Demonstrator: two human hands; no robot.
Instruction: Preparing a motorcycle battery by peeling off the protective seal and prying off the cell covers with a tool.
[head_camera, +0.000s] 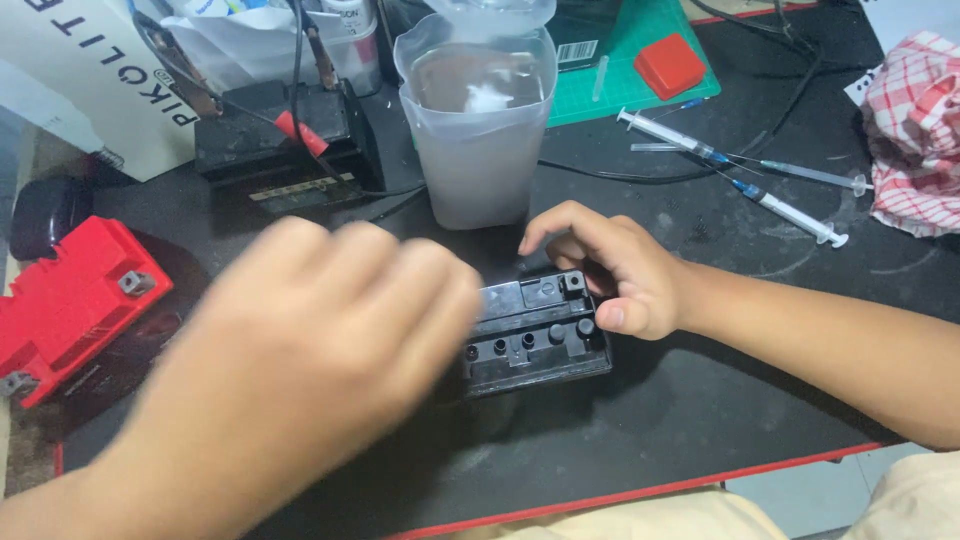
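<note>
Seen from above: a black work mat (700, 400) with a thin red edge, scuffed and dusty, covering a bench; pale floor visible past the near edge at lower right. At centre, a small black battery (535, 335), lying flat on the mat, with a row of round openings along its top. Right hand (615, 270) curled over the far right corner of the battery, fingers bent and closed against the casing, thumb pressing at the right end. Left hand (320, 330) blurred, nearest the camera, covering the left end of the battery; fingers loosely curled, but too smeared to tell whether gripping anything. Just behind the battery, a translucent plastic jug (480, 150) with its top cut away, clear liquid inside. Left of the jug, a second black battery (285, 145) with a red clip and dark leads attached. At far left, one red battery (75, 300), tilted, partly over the mat's edge. Behind right, a green cutting mat (640, 95) carrying one red block (670, 65). Two syringes with blue hubs, one (670, 135) nearer the green mat, the other (795, 212) closer to the right edge, both well apart from the hands. One red-and-white checked cloth (915, 135) bunched at the right margin. A white box (90, 70) at the upper left corner. Count: three batteries, two syringes, one jug, one cloth.
</note>
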